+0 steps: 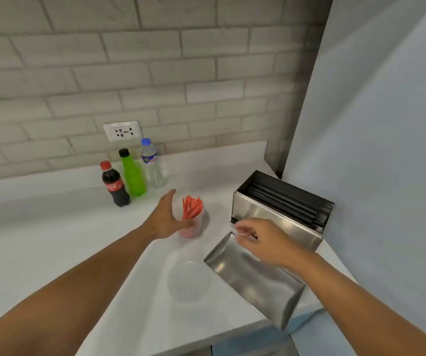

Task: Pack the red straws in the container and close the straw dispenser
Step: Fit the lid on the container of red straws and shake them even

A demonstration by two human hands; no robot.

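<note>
A bunch of red straws stands upright in a clear plastic container near the middle of the white counter. My left hand wraps the container's left side. The steel straw dispenser stands at the right with its top open and dark straws lying inside. Its steel lid lies flat on the counter in front of it. My right hand hovers over the lid's far end, fingers pinched; whether it holds anything I cannot tell. A clear round lid lies near the front.
Three bottles stand by the brick wall: a cola bottle, a green bottle and a water bottle. A wall socket sits behind them. A pale wall closes the right side. The counter's front edge runs close below.
</note>
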